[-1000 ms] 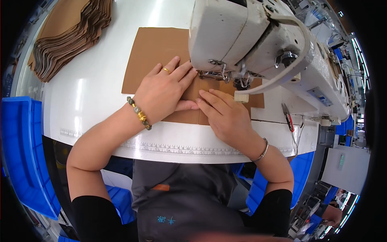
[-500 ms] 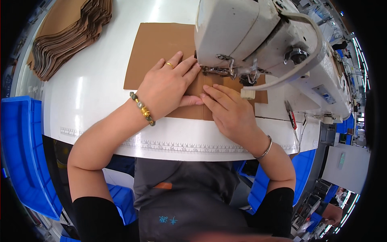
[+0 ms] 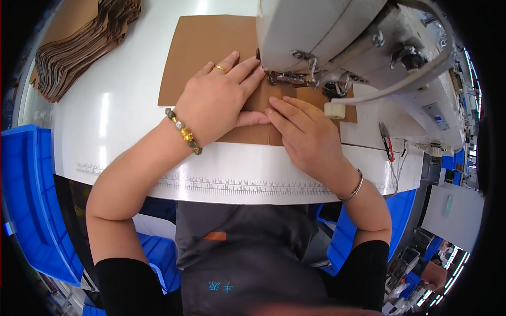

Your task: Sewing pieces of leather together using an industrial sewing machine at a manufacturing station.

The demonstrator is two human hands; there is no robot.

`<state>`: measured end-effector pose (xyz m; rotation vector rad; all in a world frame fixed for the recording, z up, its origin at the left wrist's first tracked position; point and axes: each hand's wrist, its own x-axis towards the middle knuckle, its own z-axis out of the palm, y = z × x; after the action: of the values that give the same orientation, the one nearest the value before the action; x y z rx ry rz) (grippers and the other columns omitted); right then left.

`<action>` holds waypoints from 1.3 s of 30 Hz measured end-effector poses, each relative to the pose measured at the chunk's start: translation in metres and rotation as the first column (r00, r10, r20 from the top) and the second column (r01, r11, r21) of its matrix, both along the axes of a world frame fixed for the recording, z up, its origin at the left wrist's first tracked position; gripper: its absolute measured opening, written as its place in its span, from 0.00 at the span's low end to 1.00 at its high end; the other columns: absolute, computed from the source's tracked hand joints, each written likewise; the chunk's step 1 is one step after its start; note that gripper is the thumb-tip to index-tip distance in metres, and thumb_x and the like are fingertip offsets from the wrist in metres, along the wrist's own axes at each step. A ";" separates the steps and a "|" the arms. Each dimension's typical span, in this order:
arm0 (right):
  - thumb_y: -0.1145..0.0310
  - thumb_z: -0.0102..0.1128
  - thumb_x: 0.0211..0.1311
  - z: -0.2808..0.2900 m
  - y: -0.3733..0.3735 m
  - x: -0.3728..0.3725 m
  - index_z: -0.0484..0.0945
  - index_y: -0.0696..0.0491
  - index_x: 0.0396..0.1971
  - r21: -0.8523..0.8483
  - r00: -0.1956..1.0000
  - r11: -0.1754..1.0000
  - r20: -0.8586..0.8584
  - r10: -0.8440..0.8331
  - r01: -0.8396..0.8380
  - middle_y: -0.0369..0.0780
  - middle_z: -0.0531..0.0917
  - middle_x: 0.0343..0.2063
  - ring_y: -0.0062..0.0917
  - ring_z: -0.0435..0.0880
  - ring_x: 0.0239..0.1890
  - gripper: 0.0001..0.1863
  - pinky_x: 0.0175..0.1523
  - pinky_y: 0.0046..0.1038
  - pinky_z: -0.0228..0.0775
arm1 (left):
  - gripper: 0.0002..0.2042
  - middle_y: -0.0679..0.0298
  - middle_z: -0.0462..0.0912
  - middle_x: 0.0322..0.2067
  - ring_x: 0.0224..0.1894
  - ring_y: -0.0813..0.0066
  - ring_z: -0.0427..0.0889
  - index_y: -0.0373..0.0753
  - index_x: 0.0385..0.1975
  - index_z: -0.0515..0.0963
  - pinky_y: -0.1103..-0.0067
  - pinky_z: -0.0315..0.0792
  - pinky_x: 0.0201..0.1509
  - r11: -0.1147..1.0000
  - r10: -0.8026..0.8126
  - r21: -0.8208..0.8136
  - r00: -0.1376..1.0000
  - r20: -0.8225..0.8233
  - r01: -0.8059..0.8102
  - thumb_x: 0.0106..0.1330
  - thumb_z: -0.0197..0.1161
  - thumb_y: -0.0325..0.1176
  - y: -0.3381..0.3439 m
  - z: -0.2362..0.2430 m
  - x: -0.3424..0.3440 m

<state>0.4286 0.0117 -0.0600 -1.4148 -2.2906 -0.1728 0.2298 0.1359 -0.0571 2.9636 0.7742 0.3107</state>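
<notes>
A flat brown piece of material point(image 3: 200, 39) lies under the white sewing machine point(image 3: 305, 31), with a seam or fold line running toward me beside the presser foot point(image 3: 284, 78). My left hand point(image 3: 216, 100) rests on the piece left of the foot, fingers spread flat with tips near the machine and thumb reaching right. My right hand point(image 3: 311, 131) lies on the piece just below the foot, fingers stretched out and resting near my left thumb.
A stack of brown pieces point(image 3: 79, 52) is at the upper left of the white table point(image 3: 105, 131). Red-handled snips point(image 3: 388, 145) lie by a cord on the right. Blue bins point(image 3: 26, 205) stand left and below; a ruler strip point(image 3: 232, 185) follows the near edge.
Both hands and the brown piece have moved away from me, upward in the picture, and slightly right. The hands keep much the same flat shape on the material.
</notes>
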 end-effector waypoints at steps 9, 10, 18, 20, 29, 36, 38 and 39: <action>0.76 0.64 0.52 0.002 0.002 -0.001 0.85 0.56 0.47 0.001 1.000 1.000 0.020 -0.009 0.009 0.42 0.85 0.53 0.33 0.87 0.51 0.19 0.43 0.30 0.81 | 0.36 0.65 0.82 0.53 0.58 0.65 0.79 0.39 0.59 0.80 0.72 0.78 0.58 0.984 -0.037 0.179 0.991 0.128 0.013 0.62 0.62 0.64 0.005 -0.005 0.001; 0.76 0.64 0.52 0.003 0.001 -0.001 0.85 0.56 0.47 0.002 1.000 1.000 0.019 -0.007 0.007 0.42 0.85 0.53 0.34 0.87 0.51 0.19 0.43 0.30 0.81 | 0.36 0.65 0.82 0.53 0.58 0.65 0.79 0.39 0.59 0.80 0.72 0.78 0.58 0.983 -0.035 0.181 0.991 0.128 0.011 0.62 0.62 0.64 0.005 -0.005 0.001; 0.76 0.63 0.52 0.002 -0.002 0.001 0.85 0.57 0.48 -0.023 1.000 1.000 0.014 -0.006 0.007 0.42 0.85 0.54 0.34 0.86 0.53 0.20 0.47 0.32 0.81 | 0.37 0.65 0.83 0.52 0.56 0.66 0.79 0.38 0.58 0.79 0.73 0.78 0.57 0.981 -0.034 0.192 0.993 0.115 0.012 0.62 0.61 0.65 0.000 -0.006 0.002; 0.76 0.63 0.52 0.003 -0.002 0.001 0.85 0.57 0.48 -0.021 1.000 1.000 0.015 -0.003 0.004 0.43 0.85 0.54 0.34 0.86 0.53 0.20 0.47 0.33 0.80 | 0.37 0.65 0.83 0.51 0.56 0.66 0.79 0.38 0.58 0.79 0.73 0.78 0.56 0.981 -0.033 0.192 0.993 0.113 0.011 0.62 0.61 0.65 0.000 -0.005 0.002; 0.76 0.63 0.53 0.005 0.000 0.001 0.85 0.57 0.48 -0.052 1.000 0.998 0.006 -0.020 0.020 0.43 0.85 0.54 0.34 0.86 0.52 0.20 0.48 0.34 0.80 | 0.38 0.61 0.77 0.65 0.68 0.57 0.75 0.37 0.63 0.77 0.67 0.75 0.63 0.996 0.030 0.078 1.000 0.001 -0.030 0.66 0.58 0.65 -0.001 0.001 0.005; 0.76 0.63 0.53 0.003 0.000 0.001 0.84 0.57 0.48 -0.027 1.000 1.000 0.005 -0.015 0.015 0.42 0.85 0.54 0.33 0.87 0.49 0.19 0.48 0.34 0.80 | 0.38 0.61 0.78 0.65 0.67 0.58 0.76 0.38 0.62 0.78 0.67 0.75 0.63 0.995 0.027 0.098 1.000 0.013 -0.028 0.65 0.58 0.67 0.000 0.000 0.003; 0.76 0.63 0.53 0.002 0.000 0.002 0.84 0.57 0.48 -0.039 1.000 0.999 0.003 -0.025 0.025 0.42 0.85 0.54 0.33 0.87 0.48 0.20 0.48 0.34 0.80 | 0.38 0.61 0.78 0.65 0.67 0.58 0.76 0.39 0.62 0.78 0.67 0.75 0.63 0.995 0.026 0.101 1.000 0.012 -0.027 0.65 0.58 0.67 0.001 0.000 0.003; 0.76 0.63 0.53 0.002 0.000 0.003 0.84 0.57 0.48 -0.026 1.000 0.999 0.005 -0.019 0.019 0.42 0.84 0.55 0.32 0.88 0.47 0.20 0.48 0.34 0.80 | 0.38 0.61 0.78 0.65 0.67 0.58 0.76 0.39 0.62 0.79 0.67 0.75 0.63 0.994 0.026 0.105 1.000 0.012 -0.027 0.65 0.58 0.67 0.001 0.000 0.004</action>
<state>0.4312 0.0119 -0.0585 -1.4515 -2.2920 -0.1532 0.2337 0.1374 -0.0575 3.0487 0.8209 0.3796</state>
